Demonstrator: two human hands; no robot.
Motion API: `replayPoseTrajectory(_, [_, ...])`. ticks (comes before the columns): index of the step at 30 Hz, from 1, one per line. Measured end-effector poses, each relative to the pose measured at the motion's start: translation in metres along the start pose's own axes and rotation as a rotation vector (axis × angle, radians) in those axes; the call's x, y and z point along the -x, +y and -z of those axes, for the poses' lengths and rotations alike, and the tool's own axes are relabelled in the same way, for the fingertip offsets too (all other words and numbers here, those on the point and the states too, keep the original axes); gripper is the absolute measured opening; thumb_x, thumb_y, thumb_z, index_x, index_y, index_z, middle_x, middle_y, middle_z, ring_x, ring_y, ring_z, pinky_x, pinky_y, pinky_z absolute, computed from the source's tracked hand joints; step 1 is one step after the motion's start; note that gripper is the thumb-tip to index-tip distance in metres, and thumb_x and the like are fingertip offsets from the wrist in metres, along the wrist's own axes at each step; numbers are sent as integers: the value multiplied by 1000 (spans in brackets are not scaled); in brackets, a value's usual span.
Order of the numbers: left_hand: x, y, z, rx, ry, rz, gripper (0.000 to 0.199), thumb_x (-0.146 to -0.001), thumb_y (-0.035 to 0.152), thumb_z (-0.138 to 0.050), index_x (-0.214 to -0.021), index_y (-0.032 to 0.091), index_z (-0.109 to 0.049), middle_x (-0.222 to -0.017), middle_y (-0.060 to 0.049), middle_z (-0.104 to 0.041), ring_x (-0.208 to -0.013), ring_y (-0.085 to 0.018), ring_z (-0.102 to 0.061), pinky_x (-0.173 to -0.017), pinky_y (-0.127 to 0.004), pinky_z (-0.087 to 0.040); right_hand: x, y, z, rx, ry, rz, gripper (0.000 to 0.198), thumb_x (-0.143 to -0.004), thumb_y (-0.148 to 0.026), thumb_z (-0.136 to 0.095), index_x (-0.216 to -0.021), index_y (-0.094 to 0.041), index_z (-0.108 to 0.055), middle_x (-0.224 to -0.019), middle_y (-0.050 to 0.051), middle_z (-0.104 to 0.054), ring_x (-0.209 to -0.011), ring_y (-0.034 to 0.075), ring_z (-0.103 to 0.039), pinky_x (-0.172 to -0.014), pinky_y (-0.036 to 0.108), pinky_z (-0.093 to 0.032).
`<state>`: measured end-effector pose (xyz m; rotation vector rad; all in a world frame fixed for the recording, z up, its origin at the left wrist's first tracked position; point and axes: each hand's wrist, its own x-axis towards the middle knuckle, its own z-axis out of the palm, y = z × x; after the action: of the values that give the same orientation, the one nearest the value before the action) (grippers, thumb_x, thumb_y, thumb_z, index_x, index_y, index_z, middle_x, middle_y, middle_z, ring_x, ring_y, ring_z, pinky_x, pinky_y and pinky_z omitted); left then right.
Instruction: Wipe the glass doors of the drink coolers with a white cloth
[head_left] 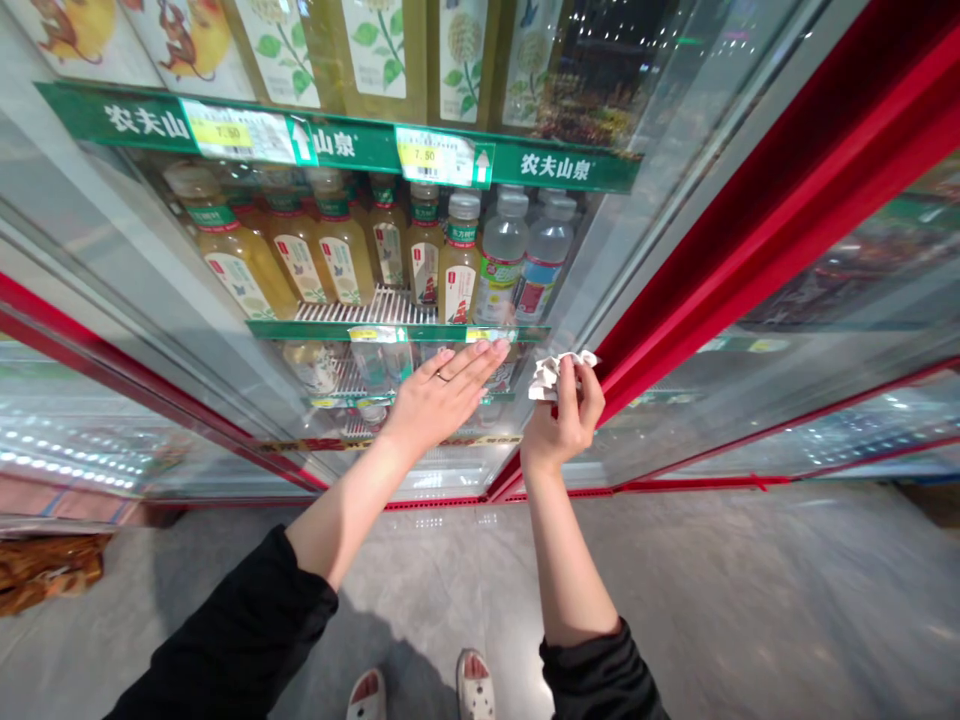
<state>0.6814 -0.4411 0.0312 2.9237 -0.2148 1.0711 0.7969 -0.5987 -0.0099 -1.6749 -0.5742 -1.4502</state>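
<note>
My left hand [450, 385] lies flat, fingers straight and close together, at the glass door [442, 465] of a drinks cooler; whether it touches the glass I cannot tell. A ring shows on one finger. To its right, my right hand [566, 415] grips a crumpled white tissue [555, 372] beside the red door frame [675, 270]. Behind the glass, just above my hands, stand several bottles of tea [341, 250] and clear-looking bottles with coloured labels [502, 260].
Green shelf strips [360, 148] carry price tags [442, 158], with large cartons and bottles above. More red-framed glass doors [810, 390] stand on the right. Below is a grey floor [750, 600], with my white clogs [475, 688] on it. A brown object [52, 570] lies at the left.
</note>
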Motion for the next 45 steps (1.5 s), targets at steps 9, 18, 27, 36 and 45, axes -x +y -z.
replayPoseTrajectory(9, [-2,-8,-3,6,67,-52,79,-113,13,-40,-180,31,-4,-178,9,-38,-168,-3,-17,-137,-18,14,26,1,6,-22,-199,-41,61,-114,-20,-50,-173,-29,-43,-163,21,-61,-160,37,-51,-123,69,-52])
replayPoseTrajectory(18, [3,-22,-16,-222,231,-207,75,-113,16,-36,-180,15,-2,-182,-1,-23,-170,-9,-6,-140,-26,13,50,41,-11,-70,-72,216,70,-107,-2,-41,-169,-35,-50,-161,9,-67,-157,30,-57,-128,62,-53])
replayPoseTrajectory(27, [16,-30,-55,-333,387,-150,81,-115,18,-33,-176,21,20,-185,-2,-20,-172,-14,-16,-144,-32,-1,42,36,-32,-128,-105,206,86,-105,1,-32,-177,-46,-25,-177,-3,-49,-166,27,-44,-138,59,-40])
replayPoseTrajectory(36, [12,-35,-58,-413,451,-169,80,-115,20,-35,-176,21,17,-185,-6,-25,-171,-21,-32,-142,-43,-24,31,34,-46,-130,-99,196,90,-103,1,-32,-179,-44,-13,-178,-2,-47,-169,28,-39,-138,61,-41])
replayPoseTrajectory(45, [40,-57,-54,-483,423,-231,87,-109,18,-40,-177,17,15,-186,-9,-20,-172,-25,-29,-140,-48,-25,33,54,-41,-136,-128,226,85,-106,-3,-35,-178,-45,-19,-175,-1,-52,-166,27,-45,-136,59,-45])
